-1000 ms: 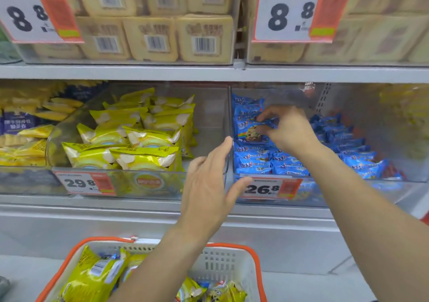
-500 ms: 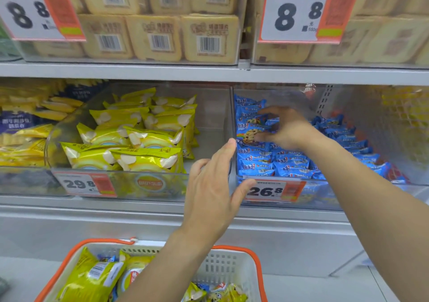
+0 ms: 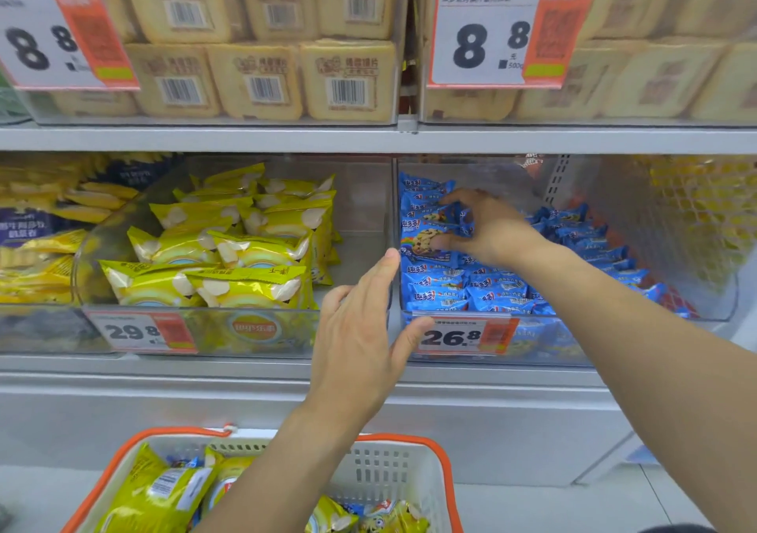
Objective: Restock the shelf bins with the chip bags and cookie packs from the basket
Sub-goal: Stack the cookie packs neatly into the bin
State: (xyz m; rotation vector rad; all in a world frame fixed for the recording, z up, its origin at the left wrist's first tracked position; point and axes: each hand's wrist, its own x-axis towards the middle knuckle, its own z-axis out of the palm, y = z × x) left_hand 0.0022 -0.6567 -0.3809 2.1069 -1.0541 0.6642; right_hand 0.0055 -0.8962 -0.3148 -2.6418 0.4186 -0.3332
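My right hand (image 3: 487, 229) reaches into the clear right bin (image 3: 696, 286) and pinches a blue cookie pack (image 3: 426, 237) lying on the pile of blue packs at the bin's left side. My left hand (image 3: 360, 336) is held open in front of the divider between the two bins, fingers straight, thumb by the 26.8 price tag (image 3: 463, 336). The left clear bin (image 3: 360, 213) holds several yellow chip bags (image 3: 229, 254). Below, the white basket (image 3: 381, 467) with an orange rim holds yellow chip bags (image 3: 164, 491) and some blue packs.
The upper shelf (image 3: 368, 137) carries clear bins of beige cracker packs (image 3: 262, 78) with 8.8 price tags. More yellow bags (image 3: 37, 246) fill a bin at far left. A mesh divider (image 3: 676, 221) stands right of the cookie bin.
My right hand has lowered the blue cookie pack onto the pile in the right bin. My left hand rose slightly toward the divider. The view moved a little closer.
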